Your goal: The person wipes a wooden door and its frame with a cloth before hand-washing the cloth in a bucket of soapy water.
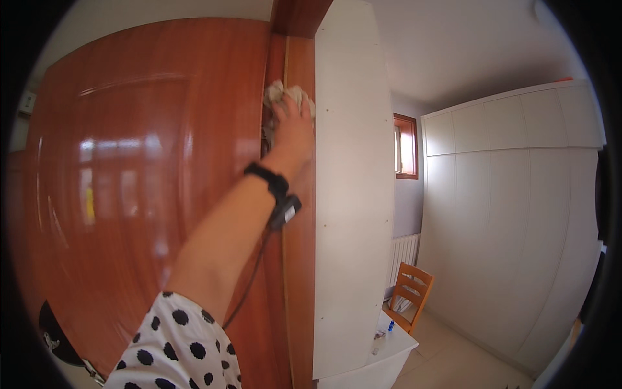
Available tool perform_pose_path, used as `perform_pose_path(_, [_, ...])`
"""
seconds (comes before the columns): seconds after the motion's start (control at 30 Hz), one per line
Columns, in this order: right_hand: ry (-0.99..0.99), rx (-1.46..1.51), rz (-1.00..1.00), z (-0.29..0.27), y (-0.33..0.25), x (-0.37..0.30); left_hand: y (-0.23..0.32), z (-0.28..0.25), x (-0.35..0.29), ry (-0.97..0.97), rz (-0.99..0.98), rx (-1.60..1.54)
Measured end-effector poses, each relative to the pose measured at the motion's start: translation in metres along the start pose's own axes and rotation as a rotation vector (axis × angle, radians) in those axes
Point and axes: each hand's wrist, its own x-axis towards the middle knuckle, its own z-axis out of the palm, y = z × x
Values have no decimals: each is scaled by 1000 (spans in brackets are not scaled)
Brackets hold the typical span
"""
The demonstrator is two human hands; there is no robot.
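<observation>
My left hand [293, 133] is raised high against the wooden door frame [299, 214]. Its fingers press a crumpled, pale beige cloth [295, 94] to the reddish-brown wood. Part of the cloth bunches out above and beside the fingertips, and the rest is hidden under the hand. Around my left wrist sits a black strap with a small dark device [284, 211], from which a cable runs down along the forearm. My right hand does not show.
A glossy reddish-brown door [129, 188] fills the left side. Right of the frame stands a tall white panel [350, 194]. Beyond it are a white table [395, 347] with small items, a wooden chair [413, 292], a radiator [403, 256] and white cabinets [505, 214].
</observation>
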Motion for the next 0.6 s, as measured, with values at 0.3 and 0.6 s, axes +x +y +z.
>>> perform_pose_path(0.3, [55, 24, 5, -8, 7, -51, 92, -9, -281, -92, -183, -429])
perform_pose_path(0.6, [254, 75, -45, -11, 21, -140, 108, -46, -373, -383, 152, -541])
